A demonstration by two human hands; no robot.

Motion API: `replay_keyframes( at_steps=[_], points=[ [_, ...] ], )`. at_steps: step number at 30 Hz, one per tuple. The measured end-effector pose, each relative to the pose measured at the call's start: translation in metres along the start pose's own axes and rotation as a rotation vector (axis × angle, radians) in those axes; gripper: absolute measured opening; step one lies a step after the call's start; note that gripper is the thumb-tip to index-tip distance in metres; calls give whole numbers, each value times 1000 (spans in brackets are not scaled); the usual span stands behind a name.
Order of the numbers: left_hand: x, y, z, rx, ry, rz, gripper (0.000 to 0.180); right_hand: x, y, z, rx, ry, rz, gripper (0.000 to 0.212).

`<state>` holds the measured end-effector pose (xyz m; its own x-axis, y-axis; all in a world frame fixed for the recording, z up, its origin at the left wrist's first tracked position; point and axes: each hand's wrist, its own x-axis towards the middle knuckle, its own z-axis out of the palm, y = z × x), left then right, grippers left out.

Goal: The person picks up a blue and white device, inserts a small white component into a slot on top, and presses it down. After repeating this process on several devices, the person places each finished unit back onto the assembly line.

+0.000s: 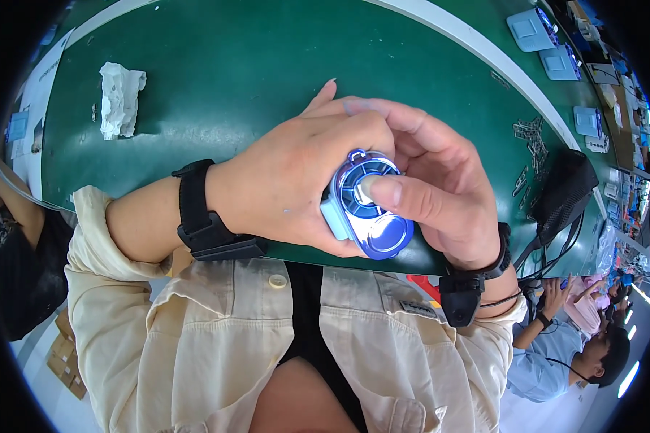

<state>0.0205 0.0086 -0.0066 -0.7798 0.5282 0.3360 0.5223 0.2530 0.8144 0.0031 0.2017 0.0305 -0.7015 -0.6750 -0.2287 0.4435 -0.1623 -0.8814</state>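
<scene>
A small light-blue device with a shiny blue-violet oval face is held up over the table in front of my chest. The face has a round spoked opening, a loop at its top and a smooth round disc at its lower end. My left hand is closed around the device from the left and behind, with one fingertip sticking out beyond. My right hand curls in from the right, its thumb pressed on the middle of the spoked opening. A pale, shiny spot shows by the thumb tip. The right fingertips are partly hidden behind the left hand.
Crumpled white paper lies at the left on the green table. Small metal parts are scattered at the right, near a black pouch with cords. Similar light-blue devices stand beyond the white rail. Other people sit at both sides.
</scene>
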Motion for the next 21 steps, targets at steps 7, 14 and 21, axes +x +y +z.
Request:
replay_keyframes(
  at_steps=[7, 14, 21],
  points=[
    [0, 1, -1, 9, 5, -4, 65, 2, 2, -2, 42, 1, 11, 64],
    [0, -2, -3, -57, -21, -23, 63, -2, 6, 1, 79, 26, -33, 64],
    [10, 2, -1, -32, -30, 26, 64, -7, 2, 0, -113, -2, -112, 65]
  ],
)
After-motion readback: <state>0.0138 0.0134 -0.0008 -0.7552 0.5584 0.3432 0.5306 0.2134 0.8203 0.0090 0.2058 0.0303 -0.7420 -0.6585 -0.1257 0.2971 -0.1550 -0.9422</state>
